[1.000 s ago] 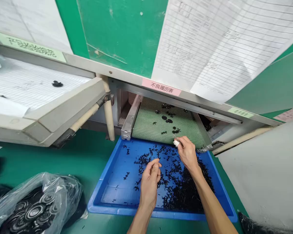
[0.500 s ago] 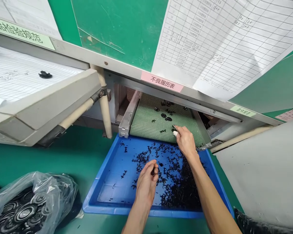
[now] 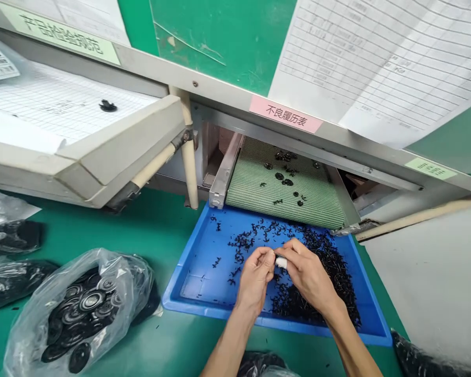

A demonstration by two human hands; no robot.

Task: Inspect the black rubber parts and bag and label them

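Observation:
My left hand [image 3: 255, 280] and my right hand [image 3: 308, 272] meet fingertip to fingertip above the blue tray [image 3: 188, 308]. Both are closed in a pinch. A small dark piece shows between the right fingertips, mostly hidden. Whatever the left fingers hold is covered. One right finger wears a white wrap [image 3: 281, 262]. Beneath the hands, small black branched pieces [image 3: 317, 293] are scattered in the tray and heaped at its right. Beyond them a green ribbed conveyor belt [image 3: 251, 196] carries several black round parts [image 3: 279, 176] and branched bits [image 3: 277, 202].
An open clear bag [image 3: 137, 277] of black ringed discs [image 3: 92, 300] stands at the left on the green surface [image 3: 153, 235]. Above it juts a grey shelf [image 3: 121, 141] with papers and one black part [image 3: 108, 106]. A metal rail [image 3: 235, 123] crosses over the belt.
My right hand has come back from the belt's front end to my left hand, and their fingertips now meet. One round part near the belt's edge seems gone. The view has shifted left.

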